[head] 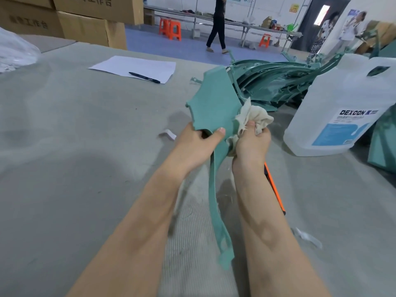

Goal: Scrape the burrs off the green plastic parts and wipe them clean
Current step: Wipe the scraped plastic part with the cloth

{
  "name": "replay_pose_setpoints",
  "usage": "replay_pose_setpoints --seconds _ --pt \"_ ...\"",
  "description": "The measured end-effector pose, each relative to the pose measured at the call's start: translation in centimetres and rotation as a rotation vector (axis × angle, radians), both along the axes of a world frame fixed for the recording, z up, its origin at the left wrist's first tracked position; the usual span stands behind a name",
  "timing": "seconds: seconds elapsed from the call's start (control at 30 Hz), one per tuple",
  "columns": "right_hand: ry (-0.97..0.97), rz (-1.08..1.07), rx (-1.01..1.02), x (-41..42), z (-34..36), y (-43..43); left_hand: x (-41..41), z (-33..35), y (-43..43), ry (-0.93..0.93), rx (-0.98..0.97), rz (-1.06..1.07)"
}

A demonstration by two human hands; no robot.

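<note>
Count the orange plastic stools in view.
3: two orange stools side by side by the long bench at back left, one orange stool farther right under it. Others may be hidden.

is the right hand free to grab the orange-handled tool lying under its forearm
Probably not yet. The right hand is bunched around the crumpled beige cloth, pressing it to the green plastic part. The orange-handled tool lies close, just beneath that forearm, unobstructed, so dropping the cloth should suffice.

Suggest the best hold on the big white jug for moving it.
Take the jug by the cut-out handle at its top, coming from above: the body looks too broad to wrap a hand round, it stands upright, and the green parts crowd its far side.
</note>
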State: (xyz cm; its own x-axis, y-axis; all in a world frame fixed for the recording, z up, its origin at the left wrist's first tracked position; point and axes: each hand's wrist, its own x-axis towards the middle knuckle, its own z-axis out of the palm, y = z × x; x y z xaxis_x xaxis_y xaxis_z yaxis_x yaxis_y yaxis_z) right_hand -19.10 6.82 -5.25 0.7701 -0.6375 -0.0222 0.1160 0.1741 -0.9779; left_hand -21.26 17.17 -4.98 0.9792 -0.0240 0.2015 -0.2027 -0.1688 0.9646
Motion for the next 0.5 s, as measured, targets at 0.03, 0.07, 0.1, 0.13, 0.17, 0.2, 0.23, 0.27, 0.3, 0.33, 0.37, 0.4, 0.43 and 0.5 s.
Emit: replay_pose_setpoints --seconds 0.03,0.07,0.1,0.13,0.17,0.2,0.23,0.27,0.3,0.33,0.37,0.4,0.43,0.5 --pt "-0.009 -0.002 -0.006 0.0 0.0 0.0 0.1 -0.1 0.2 -0.006 -0.023 -0.023" --pt "-0.020 0.007 -0.005 0.0 0.0 0.0 0.2 -0.1 0.4 -0.004 -0.051 -0.040" --pt "-0.023 0.024 -0.010 0.0 0.0 0.1 0.4 -0.3 0.6 0.008 -0.076 -0.044" --pt "-0.016 0.048 -0.022 -0.1 0.1 0.2 0.5 -0.4 0.8 0.032 -0.101 -0.038" --pt "0.005 0.083 -0.046 -0.3 0.2 0.3 0.7 -0.5 0.9 0.065 -0.134 -0.027" --pt "0.042 0.126 -0.083 -0.5 0.2 0.5 0.8 -0.6 0.9 0.106 -0.191 -0.010" --pt "0.086 0.181 -0.134 -0.7 0.2 0.6 1.1 -0.7 0.8 0.144 -0.264 0.018" --pt "0.121 0.250 -0.182 -0.9 0.2 0.8 1.3 -0.6 0.7 0.168 -0.339 0.066" --pt "0.142 0.330 -0.217 -1.0 0.2 1.2 1.5 -0.7 0.6 0.173 -0.391 0.131" --pt "0.157 0.399 -0.247 -1.2 0.2 1.7 1.6 -0.7 0.7 0.168 -0.421 0.200" --pt "0.169 0.441 -0.281 -1.3 0.3 2.1 1.7 -0.9 0.8 0.158 -0.431 0.252" --pt "0.176 0.454 -0.313 -1.3 0.3 2.5 1.8 -1.0 1.1 0.147 -0.422 0.270" --pt "0.176 0.443 -0.329 -1.4 0.4 2.8 1.9 -1.2 1.3 0.138 -0.389 0.253" --pt "0.174 0.353 -0.279 -1.1 0.2 2.5 1.9 -1.5 1.6 0.123 -0.274 0.159"
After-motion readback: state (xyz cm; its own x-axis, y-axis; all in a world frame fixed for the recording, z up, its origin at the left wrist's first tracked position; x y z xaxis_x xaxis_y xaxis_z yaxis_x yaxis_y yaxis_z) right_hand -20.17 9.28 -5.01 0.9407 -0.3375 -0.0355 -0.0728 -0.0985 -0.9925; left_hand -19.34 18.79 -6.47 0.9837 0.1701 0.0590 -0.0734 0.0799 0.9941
